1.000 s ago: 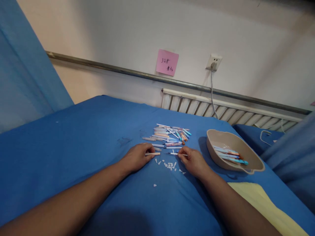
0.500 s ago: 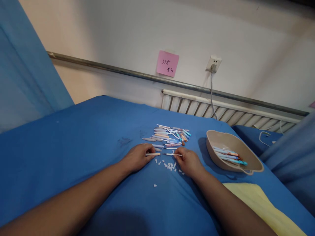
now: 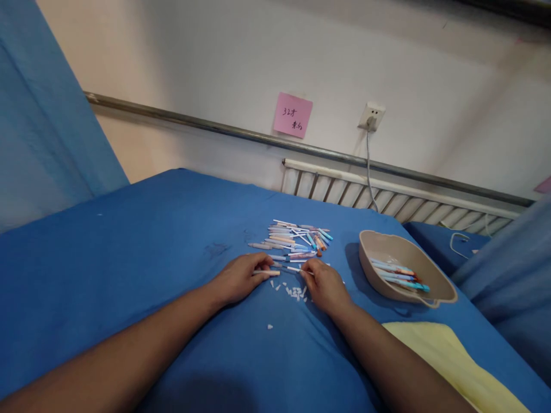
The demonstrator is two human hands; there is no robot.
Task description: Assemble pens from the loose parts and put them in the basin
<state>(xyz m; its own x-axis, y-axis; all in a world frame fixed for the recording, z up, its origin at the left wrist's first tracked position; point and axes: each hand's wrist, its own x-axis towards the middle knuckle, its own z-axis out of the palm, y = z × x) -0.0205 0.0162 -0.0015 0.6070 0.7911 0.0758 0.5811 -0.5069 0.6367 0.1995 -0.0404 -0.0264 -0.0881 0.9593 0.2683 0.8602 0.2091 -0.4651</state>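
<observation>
Pinched between the fingers of my left hand (image 3: 240,279) is a pale cream pen barrel (image 3: 271,273), lying level with one end toward the right. My right hand (image 3: 328,285) grips a thin white pen refill (image 3: 294,269); its dark tip points left, just above the barrel's end. Whether the two touch is too small to tell. Beyond my hands lies a pile of pen parts (image 3: 282,235), with pale barrels, white refills and some blue and orange pieces. Several small white conical pen tips (image 3: 296,293) are scattered on the blue cloth (image 3: 172,229) between my wrists.
A beige plastic basin (image 3: 447,289) holding several pens (image 3: 398,274) stands to the right. Nearer me on that side is a yellow cloth (image 3: 443,344). Behind the table are a radiator (image 3: 336,186), a metal rail (image 3: 206,125) and a plugged-in cable (image 3: 369,166).
My right hand has moved slightly left, bringing the refill's tip closer to the barrel in my left hand. The view has shifted a little.
</observation>
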